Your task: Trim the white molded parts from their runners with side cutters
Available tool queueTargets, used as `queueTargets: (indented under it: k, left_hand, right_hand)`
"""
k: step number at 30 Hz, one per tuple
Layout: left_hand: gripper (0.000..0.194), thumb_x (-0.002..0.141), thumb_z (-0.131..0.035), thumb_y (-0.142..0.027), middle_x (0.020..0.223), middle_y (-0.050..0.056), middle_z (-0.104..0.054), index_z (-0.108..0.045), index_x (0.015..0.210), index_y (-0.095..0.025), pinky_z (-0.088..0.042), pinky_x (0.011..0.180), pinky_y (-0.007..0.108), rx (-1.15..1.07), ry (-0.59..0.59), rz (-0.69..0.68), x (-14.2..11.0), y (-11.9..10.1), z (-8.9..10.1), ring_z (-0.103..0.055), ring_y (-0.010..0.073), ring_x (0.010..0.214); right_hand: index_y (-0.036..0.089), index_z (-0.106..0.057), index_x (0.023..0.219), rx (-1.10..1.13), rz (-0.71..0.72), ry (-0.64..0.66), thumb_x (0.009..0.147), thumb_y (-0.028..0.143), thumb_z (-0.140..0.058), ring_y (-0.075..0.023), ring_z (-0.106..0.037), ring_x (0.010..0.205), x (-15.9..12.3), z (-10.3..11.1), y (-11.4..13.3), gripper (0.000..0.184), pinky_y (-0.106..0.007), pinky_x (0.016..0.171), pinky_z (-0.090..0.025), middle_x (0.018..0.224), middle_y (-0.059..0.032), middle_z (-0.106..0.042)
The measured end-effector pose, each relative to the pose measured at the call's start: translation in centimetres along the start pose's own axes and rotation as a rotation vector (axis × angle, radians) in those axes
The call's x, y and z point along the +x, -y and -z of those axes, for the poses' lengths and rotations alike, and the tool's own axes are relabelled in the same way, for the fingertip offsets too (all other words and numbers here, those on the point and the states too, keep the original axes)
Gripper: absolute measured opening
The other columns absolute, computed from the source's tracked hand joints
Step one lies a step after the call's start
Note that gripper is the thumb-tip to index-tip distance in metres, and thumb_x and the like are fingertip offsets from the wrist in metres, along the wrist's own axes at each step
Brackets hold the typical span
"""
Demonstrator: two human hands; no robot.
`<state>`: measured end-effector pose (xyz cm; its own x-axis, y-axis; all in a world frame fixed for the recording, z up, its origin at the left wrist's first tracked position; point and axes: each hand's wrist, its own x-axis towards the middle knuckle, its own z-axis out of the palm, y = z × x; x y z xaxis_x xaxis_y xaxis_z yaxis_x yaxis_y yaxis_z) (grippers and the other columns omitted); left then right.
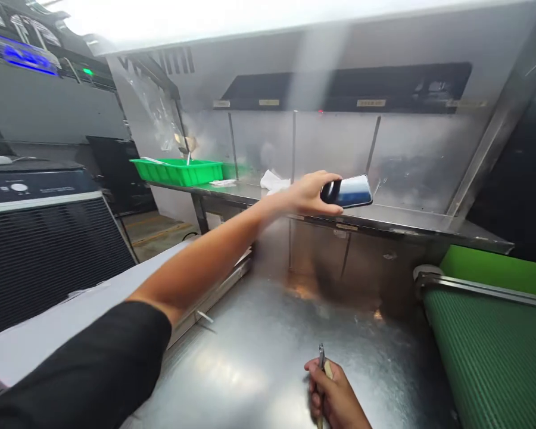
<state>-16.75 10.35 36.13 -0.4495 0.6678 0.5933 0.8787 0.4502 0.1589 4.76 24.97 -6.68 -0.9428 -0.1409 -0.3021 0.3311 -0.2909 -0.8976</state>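
While the left hand (310,193) reaches far out over the metal shelf (402,219), it pinches a dark, shiny phone (349,192) by one end, with the thumb on the near edge and fingers on the far edge. The phone is to the right of the white crumpled thing (274,181). I can't tell if it touches the shelf. Holding it by the edges is a good way, as the flat front stays free. A firm, soft pinch should stop it from slipping, and a level wrist should help keep it from bumping the shelf.

Nearer, the right hand (335,390) is closed around small pliers (321,356) with pale handles, over the shiny metal table (232,369). Their tip points away, to the far side. It is best kept well apart from the phone, so nothing gets scratched. A green basket (178,173) is on the left of the shelf, and a green belt (486,351) is on the right.
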Motion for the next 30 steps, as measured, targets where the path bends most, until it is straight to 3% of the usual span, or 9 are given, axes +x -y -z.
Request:
queueTargets:
  k: [4, 9, 15, 18, 22, 24, 25, 27, 30]
  left_hand:
    - [0.079, 0.071, -0.088, -0.051, 0.134, 0.014, -0.076, -0.077, 0.138, -0.011, -0.051, 0.112, 0.038, -0.043, 0.241, 0.119, 7.6, 1.2, -1.0, -0.068, 0.0324, 0.125]
    - [0.063, 0.066, -0.084, -0.067, 0.099, 0.008, -0.081, -0.084, 0.101, -0.015, -0.055, 0.094, 0.036, -0.072, 0.434, 0.125, 10.0, 1.6, -3.6, -0.071, 0.0292, 0.097]
    - [0.092, 0.061, -0.084, -0.074, 0.140, 0.015, -0.078, -0.082, 0.130, -0.012, -0.054, 0.116, 0.040, -0.097, 0.481, 0.166, 11.4, 3.0, -5.0, -0.072, 0.0373, 0.129]
    - [0.095, 0.073, -0.079, -0.076, 0.145, 0.015, -0.076, -0.077, 0.141, -0.010, -0.050, 0.124, 0.043, -0.053, 0.377, 0.110, 10.3, 1.8, -4.7, -0.070, 0.0351, 0.134]
    - [0.081, 0.097, -0.054, -0.074, 0.146, 0.015, -0.074, -0.077, 0.136, -0.007, -0.039, 0.132, 0.053, -0.022, 0.074, 0.026, 3.9, -2.3, -4.0, -0.062, 0.0334, 0.137]
    - [0.062, 0.101, -0.054, -0.069, 0.115, 0.009, -0.082, -0.081, 0.110, -0.014, -0.053, 0.116, 0.039, -0.177, -0.139, -0.036, -2.0, -4.1, -4.6, -0.071, 0.0268, 0.110]
    - [0.050, 0.103, -0.059, -0.065, 0.103, 0.006, -0.081, -0.080, 0.100, -0.019, -0.056, 0.102, 0.031, -0.288, -0.141, -0.065, -5.4, -4.7, -5.4, -0.073, 0.0236, 0.098]
    - [0.047, 0.108, -0.060, -0.063, 0.091, 0.003, -0.078, -0.078, 0.089, -0.024, -0.058, 0.084, 0.028, -0.512, 0.015, -0.027, -12.8, -5.2, -8.2, -0.072, 0.0219, 0.085]
    - [0.060, 0.109, -0.054, -0.077, 0.089, 0.005, -0.077, -0.083, 0.094, -0.026, -0.057, 0.068, 0.030, -0.827, 0.368, 0.227, -22.4, -4.9, -14.6, -0.071, 0.0242, 0.077]
  right_hand:
    - [0.018, -0.057, 0.116, -0.025, -0.004, -0.015, 0.097, 0.076, -0.083, -0.0100, -0.044, 0.056, 0.5, 0.1, 0.1, 0.067, -0.020, 0.048, -0.036, 0.082, 0.0026, -0.054]
    - [0.016, -0.059, 0.121, -0.041, -0.034, -0.058, 0.117, 0.043, -0.071, -0.0100, -0.044, 0.052, 0.2, -1.0, 0.7, 0.030, -0.018, 0.045, -0.036, 0.081, 0.0030, -0.056]
    - [0.015, -0.063, 0.106, -0.076, -0.043, -0.055, 0.112, 0.032, -0.074, -0.0110, -0.047, 0.052, -1.0, -1.8, 2.7, 0.021, -0.019, 0.046, -0.042, 0.077, 0.0024, -0.059]
    - [0.016, -0.063, 0.102, -0.146, -0.014, -0.064, 0.107, 0.031, -0.077, -0.0115, -0.049, 0.053, -2.1, -1.8, 3.8, 0.021, -0.020, 0.048, -0.042, 0.079, 0.0016, -0.062]
    - [0.017, -0.070, 0.099, -0.392, 0.136, -0.194, 0.102, 0.020, -0.076, -0.0134, -0.059, 0.067, -5.3, -3.2, 5.6, 0.007, -0.021, 0.059, -0.042, 0.084, 0.0002, -0.068]
    - [0.020, -0.075, 0.102, -0.559, 0.249, -0.282, 0.103, 0.022, -0.077, -0.0177, -0.068, 0.085, -8.4, -4.7, 6.9, 0.003, -0.024, 0.072, -0.048, 0.092, -0.0007, -0.073]
    - [0.022, -0.078, 0.106, -0.650, 0.302, -0.312, 0.104, 0.026, -0.079, -0.0208, -0.071, 0.095, -10.3, -5.5, 7.8, 0.005, -0.025, 0.081, -0.051, 0.100, -0.0012, -0.076]
    - [0.023, -0.080, 0.116, -0.857, 0.352, -0.418, 0.100, 0.026, -0.081, -0.0287, -0.071, 0.111, -14.4, -6.6, 10.3, 0.016, -0.032, 0.096, -0.053, 0.119, -0.0049, -0.076]
    - [0.024, -0.082, 0.117, -1.167, 0.326, -0.554, 0.099, 0.013, -0.071, -0.0282, -0.070, 0.104, -19.7, -5.6, 16.3, 0.023, -0.036, 0.098, -0.053, 0.108, -0.0048, -0.075]
